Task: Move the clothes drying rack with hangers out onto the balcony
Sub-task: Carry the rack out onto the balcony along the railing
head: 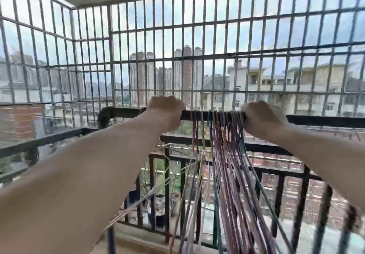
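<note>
Both the left hand (pixel 166 111) and right hand (pixel 262 117) are wrapped tight around the drying rack's top bar (pixel 197 115), hangers (pixel 227 174) dangling; it already stands by the balcony railing (pixel 266 147), so only final positioning seems left.

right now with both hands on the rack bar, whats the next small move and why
Probably set the rack down gently where it is. The left hand and right hand both grip the top bar, the hangers bunch between them, and the balcony railing and window grille stand just ahead, so it seems already out on the balcony.
</note>
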Demonstrator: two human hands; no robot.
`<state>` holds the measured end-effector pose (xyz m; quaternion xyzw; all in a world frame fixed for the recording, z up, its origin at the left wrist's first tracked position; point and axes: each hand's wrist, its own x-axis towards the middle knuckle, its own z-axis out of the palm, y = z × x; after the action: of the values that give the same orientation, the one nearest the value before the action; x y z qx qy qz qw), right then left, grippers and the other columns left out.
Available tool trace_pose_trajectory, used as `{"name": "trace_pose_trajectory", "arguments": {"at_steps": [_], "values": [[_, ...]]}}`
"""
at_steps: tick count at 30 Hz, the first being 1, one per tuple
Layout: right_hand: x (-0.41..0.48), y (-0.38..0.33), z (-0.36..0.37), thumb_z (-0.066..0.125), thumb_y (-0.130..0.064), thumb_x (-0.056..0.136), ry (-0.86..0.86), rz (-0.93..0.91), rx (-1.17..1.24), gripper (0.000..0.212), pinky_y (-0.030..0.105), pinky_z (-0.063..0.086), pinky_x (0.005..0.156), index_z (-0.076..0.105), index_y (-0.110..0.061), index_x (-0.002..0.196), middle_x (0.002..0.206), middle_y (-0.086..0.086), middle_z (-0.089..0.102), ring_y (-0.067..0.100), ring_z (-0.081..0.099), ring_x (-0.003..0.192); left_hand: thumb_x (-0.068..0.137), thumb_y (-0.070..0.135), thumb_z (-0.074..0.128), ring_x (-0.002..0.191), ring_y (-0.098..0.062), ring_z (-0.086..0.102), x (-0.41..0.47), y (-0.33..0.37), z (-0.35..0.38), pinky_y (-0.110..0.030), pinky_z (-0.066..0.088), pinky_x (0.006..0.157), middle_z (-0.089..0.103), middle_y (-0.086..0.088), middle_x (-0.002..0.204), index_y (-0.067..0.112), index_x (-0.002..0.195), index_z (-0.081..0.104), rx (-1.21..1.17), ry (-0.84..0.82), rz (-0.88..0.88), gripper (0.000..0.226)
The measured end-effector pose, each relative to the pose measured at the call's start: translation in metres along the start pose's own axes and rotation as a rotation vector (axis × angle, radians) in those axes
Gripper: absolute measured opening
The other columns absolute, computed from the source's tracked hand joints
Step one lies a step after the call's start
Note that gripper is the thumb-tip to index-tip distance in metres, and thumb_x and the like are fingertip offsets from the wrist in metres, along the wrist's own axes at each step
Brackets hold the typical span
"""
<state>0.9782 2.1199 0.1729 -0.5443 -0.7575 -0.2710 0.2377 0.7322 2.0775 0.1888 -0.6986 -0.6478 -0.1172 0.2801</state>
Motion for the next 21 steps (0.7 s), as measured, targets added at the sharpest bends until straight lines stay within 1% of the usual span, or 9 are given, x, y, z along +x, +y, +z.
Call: {"name": "trace_pose_trajectory", "arguments": {"at_steps": [2,4,7,8,11,15,17,19,21], "values": [[0.013,0.0,0.015,0.058,-0.01,0.093,-0.023,0.028,0.003,0.028,0.025,0.049,0.047,0.049,-0.014,0.067,0.06,-0.001,0.056,0.011,0.052,0.05,0.09,0.015,0.055,0.059,-0.016,0.061,0.017,-0.004,0.014,-0.033,0.057,0.064,0.061,-0.001,0.069,0.018,0.079,0.056,-0.003,0.0,0.021,0.012],[0.023,0.002,0.029,0.06,-0.009,0.091,-0.042,0.044,-0.012,0.027,0.025,0.05,0.049,0.049,-0.015,0.066,0.06,-0.001,0.056,0.009,0.051,0.05,0.09,0.016,0.054,0.058,-0.015,0.059,0.032,-0.005,0.028,-0.035,0.056,0.072,0.061,-0.001,0.068,0.017,0.079,0.056,-0.001,-0.012,0.034,0.011],[0.038,0.002,0.049,0.056,-0.007,0.088,-0.037,0.064,-0.024,0.03,0.022,0.036,0.043,0.043,-0.018,0.063,0.058,-0.003,0.053,0.008,0.047,0.049,0.091,0.019,0.054,0.054,-0.013,0.052,0.055,-0.006,0.051,-0.035,0.055,0.072,0.056,0.001,0.066,0.018,0.074,0.052,0.026,-0.023,0.046,0.017],[0.043,0.001,0.055,0.055,-0.006,0.087,-0.043,0.068,-0.024,0.03,0.023,0.035,0.044,0.042,-0.018,0.063,0.058,-0.003,0.053,0.009,0.048,0.05,0.091,0.021,0.055,0.053,-0.012,0.05,0.063,-0.008,0.058,-0.035,0.055,0.071,0.055,0.001,0.066,0.019,0.073,0.051,0.027,-0.026,0.047,0.018],[0.062,-0.002,0.073,0.055,-0.003,0.087,-0.062,0.054,-0.025,0.024,0.027,0.049,0.055,0.048,-0.015,0.068,0.061,-0.002,0.054,0.016,0.057,0.058,0.092,0.022,0.056,0.052,-0.011,0.048,0.085,-0.013,0.076,-0.034,0.055,0.069,0.054,0.002,0.064,0.021,0.068,0.046,0.008,-0.031,0.018,0.026],[0.088,-0.003,0.094,0.054,-0.006,0.088,-0.052,-0.007,-0.032,0.027,0.032,0.054,0.058,0.047,-0.016,0.065,0.057,-0.002,0.05,0.02,0.057,0.059,0.091,0.026,0.058,0.058,-0.014,0.054,0.111,-0.019,0.098,-0.039,0.053,0.076,0.058,0.001,0.069,0.02,0.073,0.052,-0.018,-0.052,-0.053,0.02],[0.096,-0.001,0.106,0.053,-0.001,0.086,-0.051,-0.015,-0.016,0.027,0.035,0.058,0.062,0.047,-0.016,0.063,0.057,-0.001,0.053,0.021,0.059,0.058,0.088,0.028,0.062,0.061,-0.014,0.056,0.124,-0.019,0.11,-0.041,0.052,0.079,0.059,0.001,0.071,0.019,0.079,0.056,-0.025,-0.06,-0.07,0.015],[0.104,0.001,0.116,0.051,0.002,0.083,-0.046,-0.02,-0.013,0.03,0.038,0.059,0.064,0.043,-0.017,0.061,0.057,-0.001,0.053,0.023,0.062,0.061,0.088,0.03,0.064,0.063,-0.015,0.056,0.136,-0.019,0.122,-0.043,0.052,0.083,0.06,0.0,0.072,0.019,0.08,0.055,-0.031,-0.057,-0.084,0.016],[0.112,0.004,0.126,0.051,0.001,0.082,-0.055,-0.019,-0.02,0.026,0.039,0.059,0.065,0.047,-0.015,0.063,0.057,-0.001,0.053,0.023,0.063,0.062,0.088,0.032,0.064,0.063,-0.016,0.055,0.148,-0.019,0.133,-0.045,0.05,0.088,0.059,0.001,0.07,0.018,0.08,0.055,-0.01,-0.075,-0.077,0.019]]}}
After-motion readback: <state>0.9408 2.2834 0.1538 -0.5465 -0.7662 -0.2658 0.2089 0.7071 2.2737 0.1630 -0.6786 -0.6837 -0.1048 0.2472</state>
